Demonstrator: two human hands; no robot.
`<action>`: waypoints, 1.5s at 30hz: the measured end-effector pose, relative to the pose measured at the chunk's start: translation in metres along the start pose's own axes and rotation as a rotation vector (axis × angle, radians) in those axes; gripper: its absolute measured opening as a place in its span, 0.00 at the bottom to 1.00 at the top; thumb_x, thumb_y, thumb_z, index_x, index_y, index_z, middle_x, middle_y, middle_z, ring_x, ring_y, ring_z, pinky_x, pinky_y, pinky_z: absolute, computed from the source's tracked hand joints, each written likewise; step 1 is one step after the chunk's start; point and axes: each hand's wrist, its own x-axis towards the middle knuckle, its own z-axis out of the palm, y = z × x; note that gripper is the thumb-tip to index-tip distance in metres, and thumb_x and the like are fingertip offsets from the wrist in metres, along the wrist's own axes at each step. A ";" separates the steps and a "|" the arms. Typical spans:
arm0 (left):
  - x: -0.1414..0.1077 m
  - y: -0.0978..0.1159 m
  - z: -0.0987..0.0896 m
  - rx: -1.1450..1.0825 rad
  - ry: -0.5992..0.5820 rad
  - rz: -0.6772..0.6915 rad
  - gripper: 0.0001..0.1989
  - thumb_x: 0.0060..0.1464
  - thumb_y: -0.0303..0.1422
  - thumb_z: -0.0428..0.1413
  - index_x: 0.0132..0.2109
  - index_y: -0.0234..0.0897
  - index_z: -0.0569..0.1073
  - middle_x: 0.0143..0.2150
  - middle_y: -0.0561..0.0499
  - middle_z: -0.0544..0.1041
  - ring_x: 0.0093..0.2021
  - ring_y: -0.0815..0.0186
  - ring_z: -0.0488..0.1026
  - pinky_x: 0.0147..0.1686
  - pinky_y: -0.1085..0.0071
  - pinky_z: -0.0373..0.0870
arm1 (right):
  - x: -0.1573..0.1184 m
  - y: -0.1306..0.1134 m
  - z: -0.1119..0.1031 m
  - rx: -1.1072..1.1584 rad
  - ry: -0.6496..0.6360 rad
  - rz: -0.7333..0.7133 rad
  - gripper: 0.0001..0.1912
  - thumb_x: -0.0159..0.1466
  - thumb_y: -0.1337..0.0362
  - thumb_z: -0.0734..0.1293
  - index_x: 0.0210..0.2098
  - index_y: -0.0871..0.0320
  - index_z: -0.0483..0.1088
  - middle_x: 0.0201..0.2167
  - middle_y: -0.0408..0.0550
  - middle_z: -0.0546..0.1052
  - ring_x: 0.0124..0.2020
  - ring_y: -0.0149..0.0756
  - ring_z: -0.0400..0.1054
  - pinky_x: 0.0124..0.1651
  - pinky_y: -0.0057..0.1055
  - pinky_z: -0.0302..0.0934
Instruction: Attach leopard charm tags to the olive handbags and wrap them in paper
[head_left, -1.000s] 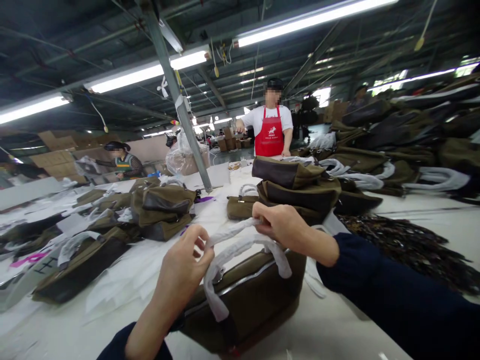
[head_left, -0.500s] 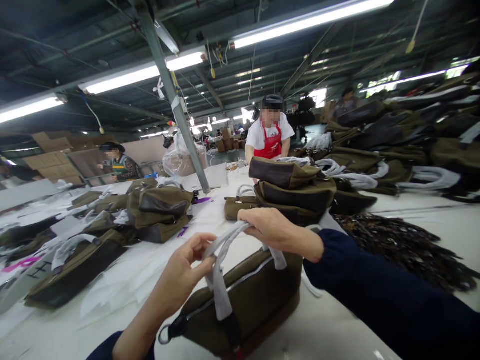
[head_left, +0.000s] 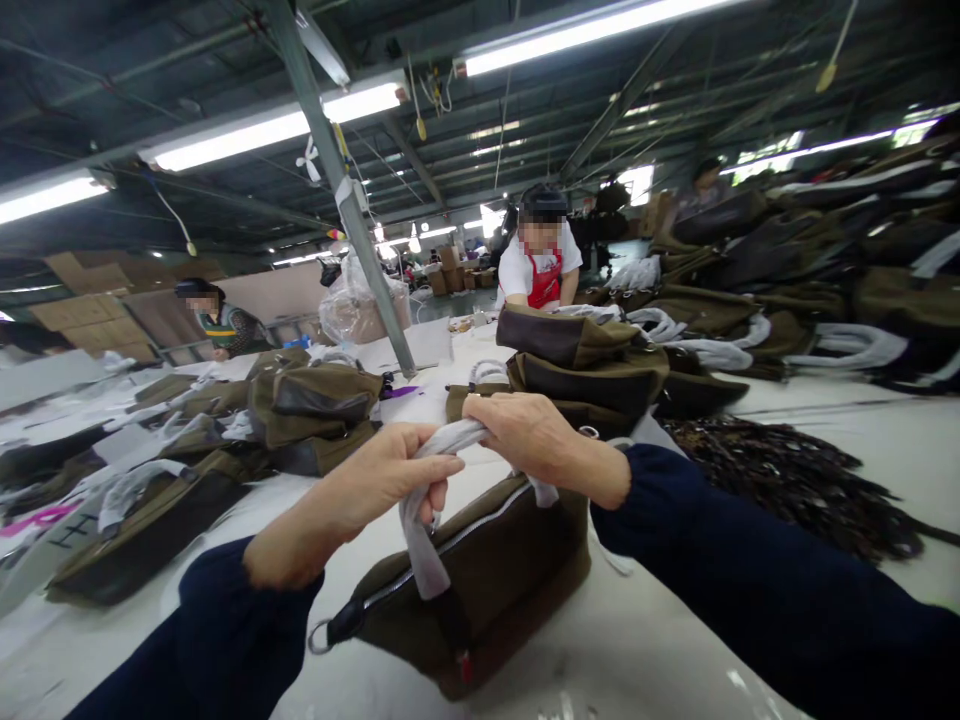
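Observation:
An olive-green handbag point(head_left: 517, 570) with dark trim and a silver zip stands tilted on the white table in front of me. Its two handles point(head_left: 454, 437) are wrapped in whitish protective paper and arch up together. My left hand point(head_left: 382, 475) is closed round the left part of the handles, thumb along the top. Close beside it, my right hand point(head_left: 529, 435) grips the handles on their right side. A metal ring point(head_left: 319, 636) sticks out at the bag's left end. The bag's far side is hidden.
Stacked olive bags point(head_left: 585, 370) lie just beyond my hands, with a bigger heap point(head_left: 810, 280) at the right. Dark straps point(head_left: 780, 480) are piled on the right. More bags point(head_left: 150, 530) cover the left. A co-worker in a red apron point(head_left: 545, 280) leans over the table opposite.
My left hand has moved up and right along the handles and closed more fully round them. The handles now sit closer together, and the handbag has shifted slightly.

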 end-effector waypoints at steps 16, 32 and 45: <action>-0.008 -0.025 -0.018 -0.313 0.353 -0.012 0.15 0.59 0.42 0.58 0.31 0.35 0.67 0.20 0.61 0.58 0.19 0.79 0.50 0.20 0.83 0.50 | -0.132 0.023 0.022 0.480 0.134 0.501 0.08 0.70 0.62 0.63 0.38 0.58 0.71 0.32 0.45 0.75 0.33 0.34 0.68 0.36 0.30 0.61; -0.032 -0.036 -0.019 -0.234 0.411 -0.050 0.20 0.57 0.50 0.58 0.31 0.37 0.65 0.19 0.60 0.60 0.20 0.75 0.52 0.21 0.80 0.54 | -0.144 0.046 0.148 0.090 -0.422 0.462 0.12 0.64 0.78 0.60 0.35 0.63 0.75 0.38 0.58 0.77 0.45 0.46 0.67 0.40 0.33 0.61; -0.029 -0.034 -0.013 -0.188 0.366 -0.106 0.19 0.57 0.51 0.57 0.32 0.39 0.69 0.19 0.60 0.62 0.21 0.73 0.55 0.24 0.79 0.60 | -0.131 0.038 0.095 0.444 0.012 0.583 0.06 0.68 0.65 0.65 0.39 0.57 0.75 0.38 0.48 0.78 0.42 0.36 0.70 0.47 0.31 0.61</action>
